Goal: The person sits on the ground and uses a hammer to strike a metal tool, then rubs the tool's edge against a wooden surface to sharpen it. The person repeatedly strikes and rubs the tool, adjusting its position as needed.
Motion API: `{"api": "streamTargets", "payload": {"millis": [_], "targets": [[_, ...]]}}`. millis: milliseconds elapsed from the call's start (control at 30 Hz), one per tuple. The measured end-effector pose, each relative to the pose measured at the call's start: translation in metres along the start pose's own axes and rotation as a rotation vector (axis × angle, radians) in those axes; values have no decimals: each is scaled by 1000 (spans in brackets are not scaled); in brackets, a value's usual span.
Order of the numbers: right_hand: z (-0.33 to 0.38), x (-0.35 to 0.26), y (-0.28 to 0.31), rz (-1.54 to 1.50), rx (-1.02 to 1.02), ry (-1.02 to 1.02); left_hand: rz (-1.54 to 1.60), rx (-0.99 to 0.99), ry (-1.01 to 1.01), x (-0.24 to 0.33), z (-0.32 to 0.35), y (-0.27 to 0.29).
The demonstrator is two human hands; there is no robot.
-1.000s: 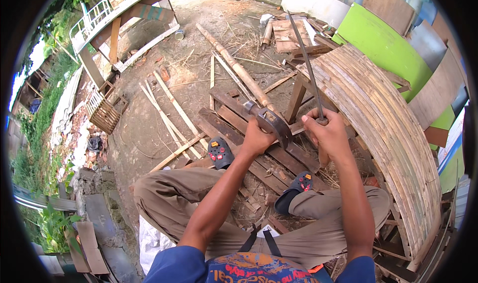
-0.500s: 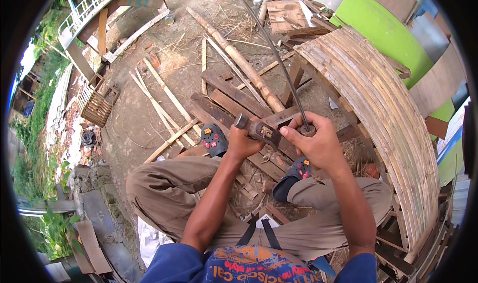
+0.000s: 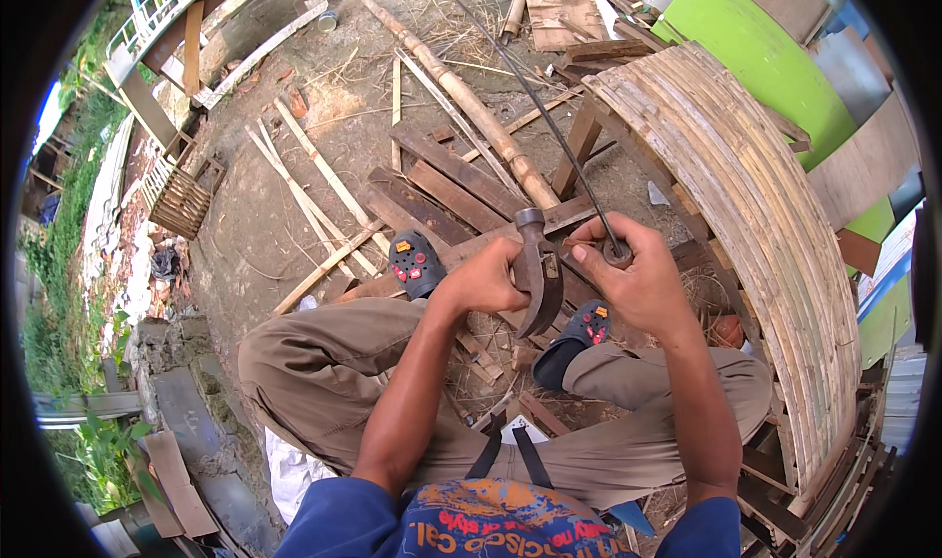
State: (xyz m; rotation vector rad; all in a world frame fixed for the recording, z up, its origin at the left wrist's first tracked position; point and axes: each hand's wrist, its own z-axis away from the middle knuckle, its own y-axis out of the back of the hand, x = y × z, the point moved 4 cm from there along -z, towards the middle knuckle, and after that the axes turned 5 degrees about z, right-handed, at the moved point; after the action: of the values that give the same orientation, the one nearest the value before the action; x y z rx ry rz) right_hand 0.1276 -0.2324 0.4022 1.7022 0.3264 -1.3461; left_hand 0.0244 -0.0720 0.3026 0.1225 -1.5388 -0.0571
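My left hand [image 3: 485, 277] is closed on a claw hammer [image 3: 537, 273] close to its head. The hammer's round face points away from me and its curved claw points back toward my lap; most of the handle is hidden. My right hand [image 3: 633, 275] is wrapped round the near end of a long dark metal rod [image 3: 545, 111], where a rounded knob shows. From there the rod slants away to the far left. The right thumb and finger meet just beside the hammer head; whether something small is between them I cannot tell.
Dark wooden planks [image 3: 453, 200] lie on the ground beyond my feet, with a bamboo pole [image 3: 456, 97] and thin pale strips [image 3: 324, 165] around them. A bamboo-slat bench [image 3: 756, 234] stands close on my right. A slatted crate [image 3: 177, 197] sits at the left.
The hammer in my left hand has turned, so its face now points away and its claw toward me. My right hand, with the rod, has shifted slightly right.
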Motion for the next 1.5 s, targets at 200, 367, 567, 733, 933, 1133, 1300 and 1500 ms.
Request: {"api": "streamTargets", "payload": {"millis": [200,367,567,733,933,1133,1300,1500], "targets": [[4,-21,2,183,-19,151,8,-68,-12,4,2,0],[5,-22,1,259,-22,248,-11,-152,2,-3,3,2],[7,-21,0,469,-140,254,-113,-218,115,11,7,2],[10,-20,-1,549,-247,254,-307,-275,252,26,8,-5],[10,-16,-6,583,-396,246,-426,-266,45,15,9,-11],[12,-15,-5,543,-448,233,-332,-283,60,14,10,-22],[12,-13,5,343,-434,214,-64,-383,156,4,9,-31],[11,-12,4,259,-254,344,166,-375,2,-30,4,-37]]}}
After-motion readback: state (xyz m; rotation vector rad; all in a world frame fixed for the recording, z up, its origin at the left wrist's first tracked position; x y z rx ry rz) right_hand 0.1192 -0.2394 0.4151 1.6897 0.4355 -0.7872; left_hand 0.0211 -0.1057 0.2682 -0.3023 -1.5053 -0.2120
